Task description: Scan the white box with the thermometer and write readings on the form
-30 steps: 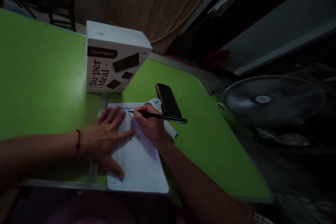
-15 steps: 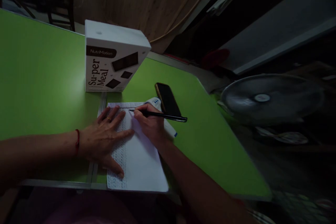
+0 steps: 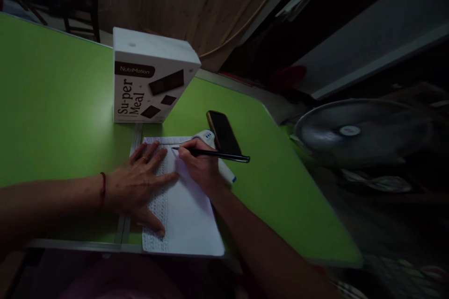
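A white sheet of paper [image 3: 191, 215], with dense handwriting down its left part, lies at the near edge of the green table [image 3: 277, 187]. Flat on its left side rests my left hand [image 3: 140, 184], fingers spread. My right hand [image 3: 201, 163] grips a black pen [image 3: 224, 154], whose tip meets the paper near its top. Partly hidden behind that hand is a white device with blue marks [image 3: 226, 171], its kind unclear. Just beyond it a dark smartphone [image 3: 224, 131] lies on the table.
A white "Su-per Meal" box [image 3: 150, 84] stands upright beyond the paper. To the right of the table is a large round fan-like object [image 3: 372, 131]. A dark chair [image 3: 82, 4] stands at the far left, near a wooden panel [image 3: 175, 0].
Almost nothing differs. The pen tip stays near the same spot at the top of the paper, and my left hand keeps its place.
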The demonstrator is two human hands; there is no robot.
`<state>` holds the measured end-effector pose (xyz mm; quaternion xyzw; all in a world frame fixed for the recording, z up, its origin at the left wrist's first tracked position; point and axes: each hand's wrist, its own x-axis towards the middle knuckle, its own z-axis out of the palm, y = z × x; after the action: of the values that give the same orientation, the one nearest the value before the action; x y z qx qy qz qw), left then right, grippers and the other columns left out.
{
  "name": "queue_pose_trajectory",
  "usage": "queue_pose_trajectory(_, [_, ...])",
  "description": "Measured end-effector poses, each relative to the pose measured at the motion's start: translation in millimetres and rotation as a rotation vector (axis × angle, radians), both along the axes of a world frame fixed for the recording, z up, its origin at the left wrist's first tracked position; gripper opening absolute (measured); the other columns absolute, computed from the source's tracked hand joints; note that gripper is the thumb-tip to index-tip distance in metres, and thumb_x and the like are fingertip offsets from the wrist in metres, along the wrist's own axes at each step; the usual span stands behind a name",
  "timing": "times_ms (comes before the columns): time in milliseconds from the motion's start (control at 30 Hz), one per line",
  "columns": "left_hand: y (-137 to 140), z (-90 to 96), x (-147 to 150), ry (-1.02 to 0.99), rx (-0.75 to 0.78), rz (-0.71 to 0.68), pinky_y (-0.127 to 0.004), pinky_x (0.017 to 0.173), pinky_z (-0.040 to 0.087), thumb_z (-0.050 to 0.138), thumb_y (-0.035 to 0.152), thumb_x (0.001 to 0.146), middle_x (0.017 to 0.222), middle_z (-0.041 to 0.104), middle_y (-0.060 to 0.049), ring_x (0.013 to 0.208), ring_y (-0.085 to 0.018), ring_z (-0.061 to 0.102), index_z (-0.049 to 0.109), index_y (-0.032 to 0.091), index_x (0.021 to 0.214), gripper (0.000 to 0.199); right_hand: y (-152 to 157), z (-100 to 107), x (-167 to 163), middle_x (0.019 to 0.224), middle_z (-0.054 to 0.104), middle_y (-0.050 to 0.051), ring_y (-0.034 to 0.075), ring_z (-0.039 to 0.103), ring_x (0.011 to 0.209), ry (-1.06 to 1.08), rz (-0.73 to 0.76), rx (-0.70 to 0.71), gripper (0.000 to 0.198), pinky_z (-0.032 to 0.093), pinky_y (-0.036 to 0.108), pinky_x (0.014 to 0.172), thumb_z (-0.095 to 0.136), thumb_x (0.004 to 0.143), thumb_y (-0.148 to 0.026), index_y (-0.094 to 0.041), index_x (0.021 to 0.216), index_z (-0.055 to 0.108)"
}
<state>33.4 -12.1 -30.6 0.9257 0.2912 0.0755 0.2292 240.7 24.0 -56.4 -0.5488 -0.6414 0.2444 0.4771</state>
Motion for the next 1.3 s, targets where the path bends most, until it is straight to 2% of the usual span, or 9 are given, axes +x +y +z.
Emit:
queue_pose_trajectory(400, [0, 2.9, 0, 0.008, -0.010, 0.005, -0.076, 0.116, 0.004, 0.069, 0.093, 0.052, 0.163, 0.020, -0.024, 0.147, -0.061, -0.001, 0.049, 0.022, 0.147, 0.121, 0, -1, 1, 0.061, 0.061, -0.002, 0.016, 0.053, 0.060, 0.034, -0.027, 0.009, 0.009, 0.046, 0.032, 0.062, 0.061, 0.069, -0.032, -0.024, 0.064, 0.060])
queue_pose_trajectory(767, [0, 2.8, 1, 0.027, -0.012, 0.009, -0.076, 0.116, 0.004, 0.068, 0.093, 0.051, 0.164, 0.019, -0.025, 0.148, -0.060, -0.003, 0.048, 0.023, 0.149, 0.122, 0, 1, -1, 0.060, 0.060, -0.002, 0.016, 0.053, 0.059, -0.036, -0.011, 0.047, 0.009, 0.045, 0.031, 0.060, 0.059, 0.071, -0.030, -0.025, 0.063, 0.058])
queue_pose_trajectory(967, [-1, 0.6, 0, 0.028, -0.019, 0.008, -0.075, 0.116, 0.003, 0.065, 0.095, 0.052, 0.164, 0.018, -0.025, 0.148, -0.060, -0.001, 0.048, 0.023, 0.149, 0.122, 0, 2, 2, 0.059, 0.056, -0.003, 0.015, 0.051, 0.058, 0.073, -0.023, -0.019, 0.009, 0.045, 0.030, 0.059, 0.059, 0.071, -0.030, -0.024, 0.065, 0.058])
queue_pose_trajectory(1100, [5, -2.7, 1, 0.001, 0.009, 0.004, -0.077, 0.115, 0.007, 0.063, 0.097, 0.051, 0.161, 0.025, -0.025, 0.147, -0.061, 0.003, 0.050, 0.022, 0.146, 0.122, -1, 2, 1, 0.060, 0.054, -0.004, 0.015, 0.051, 0.059, 0.101, -0.064, 0.001, 0.008, 0.046, 0.030, 0.060, 0.060, 0.070, -0.029, -0.023, 0.065, 0.057])
queue_pose_trajectory(1133, [6, 0.1, 1, -0.008, 0.023, 0.008, -0.077, 0.115, 0.008, 0.062, 0.097, 0.053, 0.159, 0.029, -0.025, 0.147, -0.061, 0.006, 0.051, 0.020, 0.145, 0.120, 0, 1, 1, 0.060, 0.054, -0.004, 0.015, 0.052, 0.060, 0.109, -0.073, 0.004, 0.008, 0.046, 0.031, 0.060, 0.059, 0.070, -0.029, -0.023, 0.065, 0.056])
queue_pose_trajectory(1200, [1, 13.0, 0, -0.050, 0.045, 0.025, -0.072, 0.118, 0.013, 0.056, 0.093, 0.067, 0.154, 0.040, -0.024, 0.147, -0.055, 0.017, 0.055, 0.016, 0.140, 0.106, 1, -1, -1, 0.060, 0.054, -0.004, 0.015, 0.051, 0.060, 0.134, -0.090, -0.001, 0.008, 0.046, 0.031, 0.062, 0.059, 0.071, -0.029, -0.023, 0.065, 0.056])
queue_pose_trajectory(1300, [-23, 47.2, -2, -0.188, -0.019, 0.026, -0.055, 0.118, 0.035, 0.033, 0.066, 0.100, 0.149, 0.050, -0.015, 0.141, -0.038, 0.041, 0.053, 0.019, 0.141, 0.066, 5, -5, -3, 0.061, 0.054, -0.004, 0.014, 0.051, 0.060, 0.175, -0.091, -0.021, 0.010, 0.046, 0.030, 0.062, 0.060, 0.072, -0.032, -0.024, 0.068, 0.055])
